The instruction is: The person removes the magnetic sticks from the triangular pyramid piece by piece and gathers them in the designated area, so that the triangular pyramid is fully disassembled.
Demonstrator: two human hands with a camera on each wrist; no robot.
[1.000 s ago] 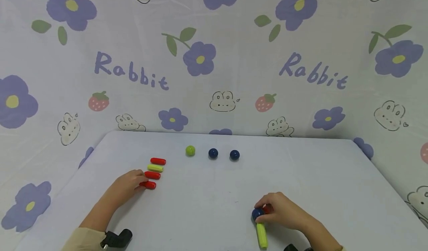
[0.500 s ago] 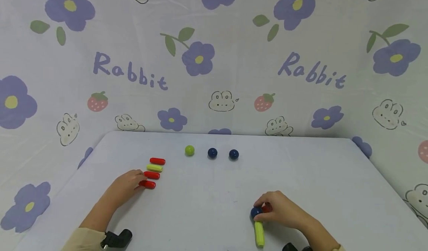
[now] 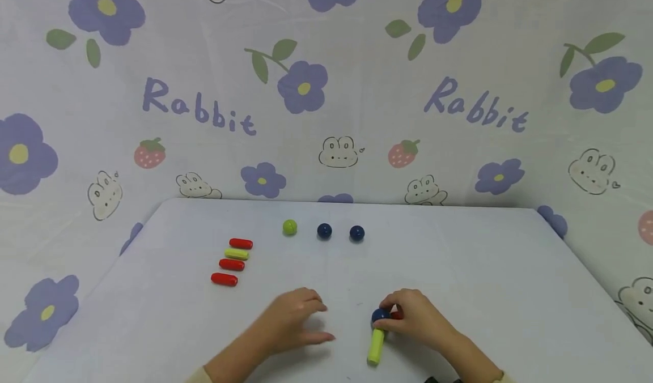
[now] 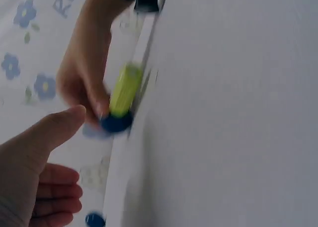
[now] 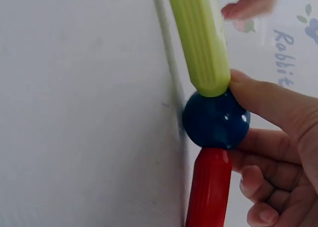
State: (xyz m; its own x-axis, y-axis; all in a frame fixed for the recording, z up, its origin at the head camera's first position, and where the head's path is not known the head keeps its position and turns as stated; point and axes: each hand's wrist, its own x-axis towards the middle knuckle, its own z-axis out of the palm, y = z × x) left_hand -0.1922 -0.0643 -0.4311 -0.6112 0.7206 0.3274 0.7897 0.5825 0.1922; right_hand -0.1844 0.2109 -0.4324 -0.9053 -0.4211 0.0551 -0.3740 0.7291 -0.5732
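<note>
My right hand point(image 3: 420, 318) pinches a dark blue ball point(image 5: 216, 120) between thumb and fingers. A yellow-green rod point(image 5: 202, 40) and a red rod point(image 5: 209, 187) are joined to that ball, meeting it on different sides. In the head view the yellow-green rod points toward the near edge, while the red one is mostly hidden by the hand. My left hand point(image 3: 285, 326) is over the middle of the table, thumb and fingers spread apart, holding nothing. A gap separates it from the ball and rods, and the left wrist view is blurred.
On the left of the white table point(image 3: 459, 258) lie red rods point(image 3: 224, 279) and a yellow-green rod point(image 3: 237, 254) in a column. Toward the back sit a green ball point(image 3: 289, 227) and two dark blue balls point(image 3: 324, 230). A patterned cloth point(image 3: 336, 88) hangs behind.
My left hand has left the lowest red rod at the left and moved right, toward the other hand. The right hand has shifted slightly left with the ball and its rods.
</note>
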